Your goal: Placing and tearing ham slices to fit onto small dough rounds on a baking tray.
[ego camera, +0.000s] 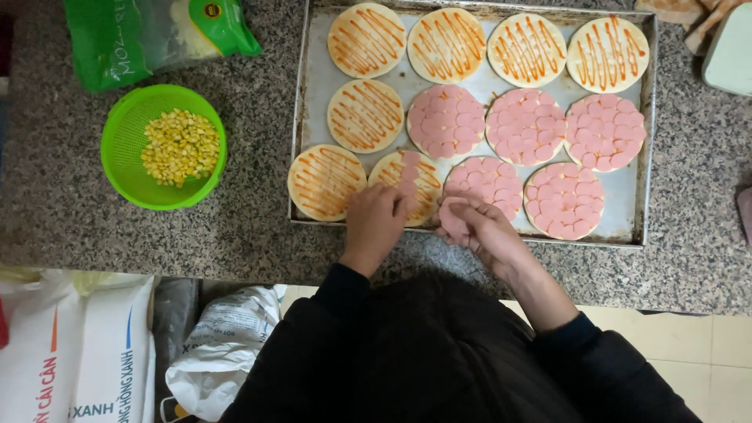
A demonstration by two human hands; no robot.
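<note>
While the metal baking tray (pixel 313 117) sits on the speckled stone counter (pixel 258 243), the person leans over its near edge, working on the small round dough base (pixel 427 188) at about six o'clock on the tray. The left hand (pixel 374 219) rests on that base, fingers drawn together over a short row of pink sausage slices (pixel 409 174) running up its middle; whether a slice is pinched under the fingertips I cannot tell. The right hand (pixel 478 227), just beside it at four o'clock, has fingers curled and closed on a small stack of slices (pixel 453 218). These slices look thin, soft, light and a little slick, so I judge they are best taken by the rim between thumb and fingertip, one at a time. Five bases toward three o'clock are fully covered in pink; seven others show only orange sauce stripes. A green basket of corn kernels (pixel 125 149) stands well apart at nine o'clock.
</note>
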